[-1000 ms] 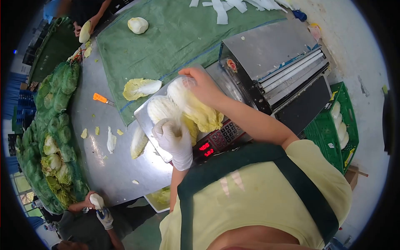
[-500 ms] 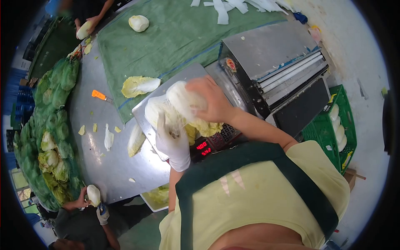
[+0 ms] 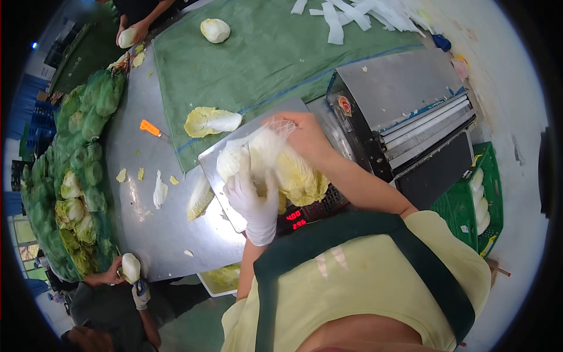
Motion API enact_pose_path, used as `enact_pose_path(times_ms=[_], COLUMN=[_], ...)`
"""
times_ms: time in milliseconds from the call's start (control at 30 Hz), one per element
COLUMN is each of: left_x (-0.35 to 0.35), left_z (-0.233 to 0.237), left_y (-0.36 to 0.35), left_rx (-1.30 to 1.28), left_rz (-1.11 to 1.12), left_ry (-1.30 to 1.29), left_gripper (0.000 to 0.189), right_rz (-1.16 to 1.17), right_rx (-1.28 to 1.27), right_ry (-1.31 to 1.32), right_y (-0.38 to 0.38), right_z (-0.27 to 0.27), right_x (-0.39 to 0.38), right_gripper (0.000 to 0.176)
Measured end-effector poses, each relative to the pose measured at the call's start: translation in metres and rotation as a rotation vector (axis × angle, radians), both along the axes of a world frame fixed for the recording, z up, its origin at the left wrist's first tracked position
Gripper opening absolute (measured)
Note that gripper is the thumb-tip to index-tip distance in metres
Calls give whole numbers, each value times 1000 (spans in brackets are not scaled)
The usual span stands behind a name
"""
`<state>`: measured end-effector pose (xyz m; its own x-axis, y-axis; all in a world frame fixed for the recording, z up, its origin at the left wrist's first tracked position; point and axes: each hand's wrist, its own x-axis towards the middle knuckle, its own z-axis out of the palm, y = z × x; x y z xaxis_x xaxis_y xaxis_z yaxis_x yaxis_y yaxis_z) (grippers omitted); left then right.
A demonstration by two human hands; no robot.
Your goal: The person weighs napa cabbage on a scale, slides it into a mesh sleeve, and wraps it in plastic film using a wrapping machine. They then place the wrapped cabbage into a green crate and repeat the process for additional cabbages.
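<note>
- Cabbage heads: two pale napa heads lying side by side on the scale tray, centre of frame. White stem ends point to the upper left and yellow leaf tips to the lower right. A fine mesh or film seems to cover the upper end.
- Left hand: in a white glove, just below the heads. Its fingers are curled up over the nearer head and press against it.
- Right hand: bare, reaching in from the right. Its fingers are closed on the meshed upper end of the farther head.
- Scale display: red digits lit, lower centre, partly hidden under the leaf tips.
- Step in hand, as judged: the pair is being gathered and steadied on the tray. A next move would call for both heads held together, with leaf tips clear of the display.
- Wrapping machine: steel housing with rollers, right of the tray.
- Green crate: far right, holding pale heads.
- Cut cabbage half: on the green cloth, upper left of the tray.
- Orange-handled knife: on the steel table, left of the cloth.
- Net sacks: full of cabbages, along the left edge.
- Co-worker's hands: lower left, holding a small head.
</note>
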<state>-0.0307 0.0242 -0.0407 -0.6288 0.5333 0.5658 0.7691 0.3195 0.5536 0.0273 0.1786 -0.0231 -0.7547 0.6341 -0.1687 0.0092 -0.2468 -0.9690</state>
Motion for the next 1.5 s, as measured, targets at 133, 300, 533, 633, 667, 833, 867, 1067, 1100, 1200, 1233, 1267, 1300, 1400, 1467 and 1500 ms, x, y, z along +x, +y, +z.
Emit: enact_pose_path(times_ms=[133, 300, 533, 633, 667, 833, 867, 1067, 1100, 1200, 1233, 1267, 1300, 1400, 1467, 1500], left_x=[-7, 2, 8, 6, 5, 1, 1, 6, 8, 12, 14, 17, 19, 18, 18, 18], left_z=[15, 35, 16, -6, -8, 23, 27, 30, 23, 2, 1, 1, -1, -1, 3, 4], left_y=[-4, -8, -33, -42, -43, -45, -44, -42, -41, -35, -33, -32, -30, -24, -22, -21], left_rx=[-195, -201, -363, -223, -188, -405, -464, -534, -459, -291, -275, -259, -252, -215, -180, -192], left_rz=[3, -227, -335, -304, -293, -376, -380, -335, -289, -170, -148, -126, -112, -75, -68, -54], left_ry=[22, 0, -1, -67, -106, -68, -53, 27, 62, 156, 166, 174, 181, 167, 105, 103], left_gripper=[64, 90, 101, 101, 101, 107, 108, 105, 103, 96, 93, 90, 89, 87, 86, 85], right_rz=[-235, -420, -376, -279, -244, -338, -348, -357, -362, -369, -366, -362, -348, -321, -324, -305], right_rx=[-151, -238, -39, 203, 297, 276, 278, 389, 410, 479, 503, 528, 562, 627, 611, 635], right_ry=[168, 250, 191, 132, 102, 95, 83, 58, 48, 55, 69, 80, 68, 31, -4, -11], right_y=[-18, -25, -27, -14, -11, -28, -28, -28, -29, -34, -35, -35, -35, -28, -20, -23], right_z=[-20, -40, -40, -55, -56, -63, -64, -55, -51, -36, -33, -33, -34, -46, -57, -53], right_x=[-5, 1, 0, 9, 13, 8, 6, 4, 4, 2, 4, 8, 12, 17, 15, 17], right_gripper=[16, 13, 12, 12, 12, 8, 7, 10, 9, 8, 9, 9, 11, 14, 16, 17])
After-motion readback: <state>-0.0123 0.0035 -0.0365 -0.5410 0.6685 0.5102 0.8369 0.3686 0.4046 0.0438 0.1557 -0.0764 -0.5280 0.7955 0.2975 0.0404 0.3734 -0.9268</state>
